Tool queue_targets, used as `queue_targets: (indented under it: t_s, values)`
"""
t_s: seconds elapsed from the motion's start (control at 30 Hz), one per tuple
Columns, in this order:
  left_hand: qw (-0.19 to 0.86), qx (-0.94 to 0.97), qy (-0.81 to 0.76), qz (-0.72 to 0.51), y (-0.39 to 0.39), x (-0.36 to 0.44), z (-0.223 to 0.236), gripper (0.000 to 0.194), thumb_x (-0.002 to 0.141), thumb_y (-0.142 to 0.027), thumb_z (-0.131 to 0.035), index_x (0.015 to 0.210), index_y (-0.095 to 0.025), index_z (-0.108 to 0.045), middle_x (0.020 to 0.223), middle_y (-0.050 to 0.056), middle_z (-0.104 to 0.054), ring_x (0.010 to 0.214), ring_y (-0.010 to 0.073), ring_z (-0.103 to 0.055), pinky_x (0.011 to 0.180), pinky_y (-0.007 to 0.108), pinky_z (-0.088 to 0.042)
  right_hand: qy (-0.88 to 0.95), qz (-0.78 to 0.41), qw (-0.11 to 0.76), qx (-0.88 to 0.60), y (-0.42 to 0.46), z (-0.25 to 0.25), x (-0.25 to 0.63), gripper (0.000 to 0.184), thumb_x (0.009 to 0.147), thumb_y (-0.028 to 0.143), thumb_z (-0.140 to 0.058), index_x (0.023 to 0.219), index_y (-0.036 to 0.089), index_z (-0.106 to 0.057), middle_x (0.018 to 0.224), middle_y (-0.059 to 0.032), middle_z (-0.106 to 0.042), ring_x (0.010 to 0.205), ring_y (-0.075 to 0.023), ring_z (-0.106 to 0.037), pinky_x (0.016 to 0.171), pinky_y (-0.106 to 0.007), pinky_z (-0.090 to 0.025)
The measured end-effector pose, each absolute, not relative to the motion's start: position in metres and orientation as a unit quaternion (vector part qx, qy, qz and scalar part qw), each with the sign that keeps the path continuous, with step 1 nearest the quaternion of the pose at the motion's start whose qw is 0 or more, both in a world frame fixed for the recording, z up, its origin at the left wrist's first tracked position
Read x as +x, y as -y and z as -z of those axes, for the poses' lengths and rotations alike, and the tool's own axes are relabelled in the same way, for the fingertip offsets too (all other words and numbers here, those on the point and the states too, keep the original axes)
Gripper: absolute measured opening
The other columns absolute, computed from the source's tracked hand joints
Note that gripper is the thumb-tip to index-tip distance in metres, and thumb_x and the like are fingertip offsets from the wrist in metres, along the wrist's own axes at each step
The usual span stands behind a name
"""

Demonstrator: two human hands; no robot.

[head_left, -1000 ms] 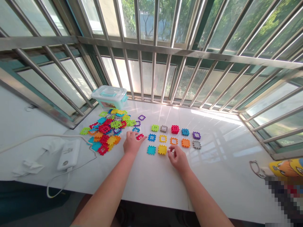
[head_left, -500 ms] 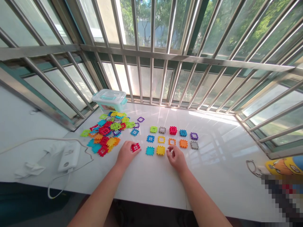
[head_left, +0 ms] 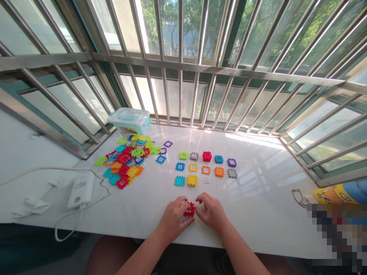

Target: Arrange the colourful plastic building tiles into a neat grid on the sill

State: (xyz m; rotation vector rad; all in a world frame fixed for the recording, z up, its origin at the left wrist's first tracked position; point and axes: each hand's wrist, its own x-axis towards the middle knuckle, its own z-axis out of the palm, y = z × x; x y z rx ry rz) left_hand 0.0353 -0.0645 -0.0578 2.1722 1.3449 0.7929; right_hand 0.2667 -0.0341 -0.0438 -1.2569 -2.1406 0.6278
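Near the front of the white table, my left hand [head_left: 175, 215] is closed on a red notched building tile [head_left: 189, 209] with a window-like grid. My right hand [head_left: 211, 211] is just right of the tile, its fingers bent and apart, holding nothing; whether a fingertip touches the tile I cannot tell. Beyond my hands, tiles are laid out in rows by colour. The nearest row has a cyan tile [head_left: 179, 181], a yellow tile [head_left: 192, 180] and a small white grid piece [head_left: 206, 179]. A red stack [head_left: 207, 156] sits in the far row.
A mixed heap of coloured tiles [head_left: 126, 158] spreads at the left, in front of a lidded clear box [head_left: 129, 120]. A white power strip [head_left: 82, 191] with its cable lies further left. Metal bars line the window; a yellow-and-blue item [head_left: 338, 194] lies at the right.
My left hand has brought the red tile rightward and nearer to me. My right hand has let go of the white grid piece, now lying in the near row, and drawn back toward me.
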Motion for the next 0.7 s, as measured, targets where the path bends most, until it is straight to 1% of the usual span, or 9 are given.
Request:
queue_targets:
  t_s: [0.07,0.1,0.17,0.2,0.3,0.37,0.47,0.57,0.7]
  values:
    - [0.256,0.779,-0.485,-0.304,0.061,0.038,0.055,0.03,0.086,-0.034,-0.077,0.111,-0.027,-0.064,0.127,0.011,-0.064,0.115,0.0268,-0.065,0.095,0.041,-0.057,0.81,-0.243,0.279,-0.455,0.047,0.041,0.266,0.024,0.094,0.038,-0.069,0.116,0.028,-0.064,0.114,-0.0074,-0.068,0.097,-0.0216,-0.069,0.085,-0.033,-0.055]
    - [0.262,0.773,-0.49,-0.307,0.056,0.035,0.054,0.026,0.088,-0.034,-0.074,0.109,-0.026,-0.062,0.122,0.01,-0.065,0.111,0.0252,-0.066,0.092,0.039,-0.057,0.807,-0.247,0.282,-0.456,0.051,0.039,0.266,0.029,0.093,0.039,-0.072,0.119,0.028,-0.063,0.121,-0.0088,-0.066,0.105,-0.0232,-0.069,0.09,-0.035,-0.056]
    - [0.251,0.762,-0.52,-0.294,0.043,0.02,0.053,0.01,0.095,-0.033,-0.062,0.1,-0.025,-0.058,0.107,0.007,-0.065,0.096,0.0217,-0.065,0.085,0.035,-0.055,0.8,-0.251,0.286,-0.464,0.054,0.038,0.265,0.041,0.089,0.043,-0.078,0.123,0.029,-0.061,0.128,-0.01,-0.063,0.113,-0.025,-0.067,0.095,-0.037,-0.056]
    - [0.232,0.756,-0.545,-0.279,0.035,0.01,0.053,0.008,0.097,-0.033,-0.056,0.095,-0.025,-0.057,0.099,0.005,-0.065,0.091,0.0208,-0.065,0.084,0.034,-0.054,0.799,-0.254,0.282,-0.466,0.053,0.038,0.265,0.047,0.087,0.045,-0.082,0.125,0.029,-0.06,0.13,-0.0101,-0.062,0.114,-0.0255,-0.067,0.096,-0.038,-0.056]
    - [0.149,0.704,-0.664,-0.202,0.002,-0.019,0.051,0.023,0.1,-0.036,-0.048,0.082,-0.025,-0.057,0.086,0.005,-0.066,0.085,0.0221,-0.065,0.082,0.033,-0.051,0.813,-0.255,0.26,-0.455,0.05,0.042,0.264,0.061,0.081,0.047,-0.088,0.13,0.029,-0.058,0.132,-0.0101,-0.063,0.116,-0.0273,-0.066,0.099,-0.042,-0.055]
    - [0.108,0.635,-0.754,-0.129,-0.023,-0.03,0.049,0.031,0.101,-0.04,-0.046,0.079,-0.025,-0.062,0.083,0.008,-0.069,0.082,0.0249,-0.068,0.077,0.034,-0.05,0.822,-0.247,0.252,-0.448,0.048,0.046,0.263,0.06,0.081,0.044,-0.088,0.131,0.029,-0.058,0.129,-0.0099,-0.066,0.118,-0.0285,-0.065,0.1,-0.044,-0.055]
    - [0.102,0.558,-0.821,-0.062,-0.057,-0.03,0.044,0.042,0.102,-0.045,-0.039,0.091,-0.025,-0.074,0.088,0.012,-0.076,0.083,0.0297,-0.072,0.073,0.036,-0.05,0.817,-0.236,0.257,-0.46,0.048,0.052,0.264,0.053,0.085,0.036,-0.085,0.131,0.029,-0.059,0.123,-0.0084,-0.07,0.114,-0.0279,-0.067,0.098,-0.043,-0.056]
    - [0.103,0.543,-0.832,-0.048,-0.078,-0.022,0.042,0.048,0.103,-0.039,-0.034,0.102,-0.024,-0.08,0.097,0.016,-0.079,0.09,0.0317,-0.074,0.074,0.037,-0.051,0.796,-0.235,0.267,-0.489,0.049,0.057,0.269,0.052,0.088,0.034,-0.081,0.134,0.029,-0.059,0.121,-0.0074,-0.072,0.105,-0.0253,-0.07,0.09,-0.04,-0.058]
    - [0.094,0.558,-0.823,-0.049,-0.084,-0.018,0.047,0.049,0.103,-0.037,-0.034,0.103,-0.024,-0.081,0.099,0.016,-0.079,0.092,0.0316,-0.075,0.074,0.037,-0.051,0.779,-0.237,0.26,-0.52,0.05,0.061,0.287,0.046,0.092,0.04,-0.075,0.135,0.029,-0.06,0.119,-0.0076,-0.072,0.091,-0.0223,-0.071,0.082,-0.038,-0.059]
